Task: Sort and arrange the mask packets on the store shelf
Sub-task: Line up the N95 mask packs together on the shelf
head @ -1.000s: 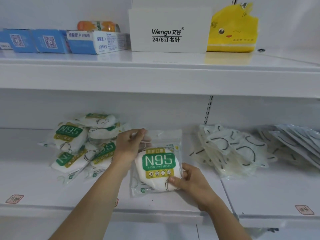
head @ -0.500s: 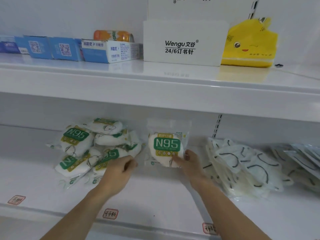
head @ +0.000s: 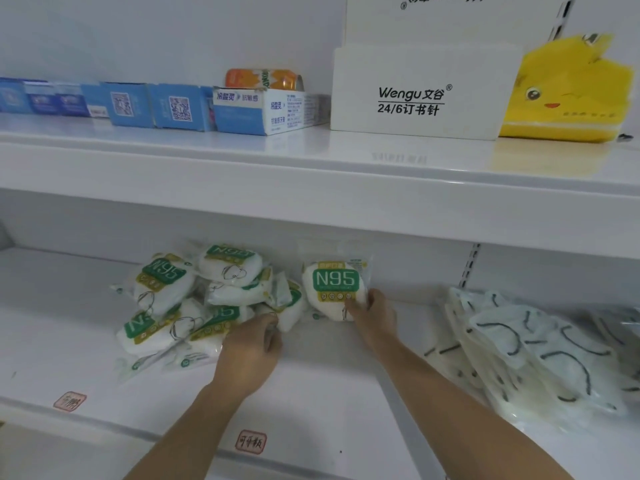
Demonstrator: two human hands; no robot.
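Right hand (head: 372,315) pinching the lower edge of an upright N95 mask packet (head: 334,284) at the back of the lower shelf (head: 329,382); left hand (head: 251,353) curled onto the jumbled N95 pile (head: 194,303) alongside. Best propped square against the back wall, label forward, before letting go. Next packet best drawn off the pile's near edge without spilling the rest.

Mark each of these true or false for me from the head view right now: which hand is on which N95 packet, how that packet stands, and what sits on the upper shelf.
1. The right hand holds the upright N95 packet at its lower edge. True.
2. That packet lies flat, face down. False: it stands upright against the back wall, label facing out.
3. The left hand is at the jumbled N95 pile. True.
4. The black-strapped masks lie left of the N95 pile. False: they lie to the right.
5. The white Wengu box sits on the upper shelf. True.
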